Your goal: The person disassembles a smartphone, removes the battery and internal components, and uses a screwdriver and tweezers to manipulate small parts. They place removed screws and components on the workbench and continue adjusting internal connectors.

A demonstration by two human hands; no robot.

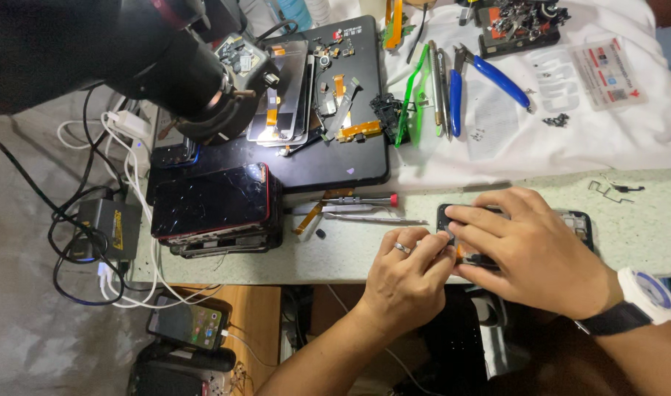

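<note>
An opened black phone lies flat near the front edge of the speckled workbench. My right hand, with a white watch on its wrist, rests over the phone and presses on its left part with spread fingers. My left hand, wearing a ring, meets it from the left, fingertips pinched at a small part at the phone's left end. What sits between the fingertips is hidden by both hands.
A stack of cracked phones sits at the left. A red-capped screwdriver and tweezers lie beside it. Behind are a black mat with phone parts, blue pliers, and a microscope. Cables hang off the left edge.
</note>
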